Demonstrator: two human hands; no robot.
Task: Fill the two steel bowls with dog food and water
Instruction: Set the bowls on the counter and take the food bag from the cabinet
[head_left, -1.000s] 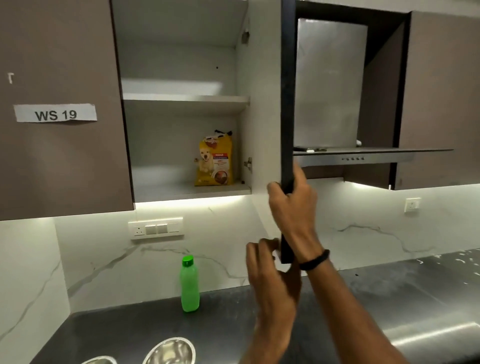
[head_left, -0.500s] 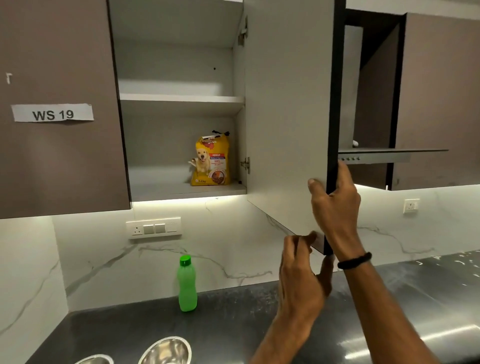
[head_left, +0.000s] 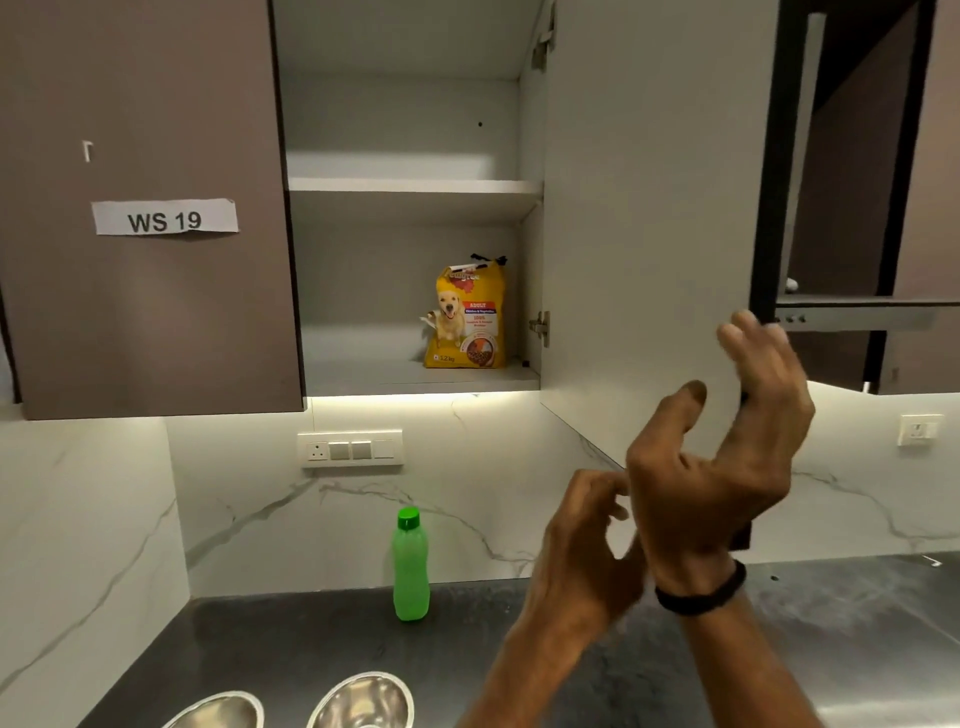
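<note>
Cabinet door (head_left: 649, 208), pale grey and flat, stands wide open right of centre, giving reach to the yellow dog-food bag (head_left: 465, 317) upright on the lower shelf. Two round steel bowls (head_left: 363, 699) wait at the bottom edge, with a green plastic bottle (head_left: 411, 569) beyond them, likely the water. Right hand (head_left: 727, 467) and left hand (head_left: 587, 545) hang loose-fingered by the door's lower corner, grasping nothing, free for the bag.

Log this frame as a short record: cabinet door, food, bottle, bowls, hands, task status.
cabinet door: open
dog food bag: upright on the lower shelf
green bottle: capped, standing on the counter
bowls: left bowl and right bowl side by side at the frame's bottom, cut off
left hand: raised, loosely curled, holds nothing
right hand: raised beside the door's edge, holds nothing
status: bag not yet taken
</note>
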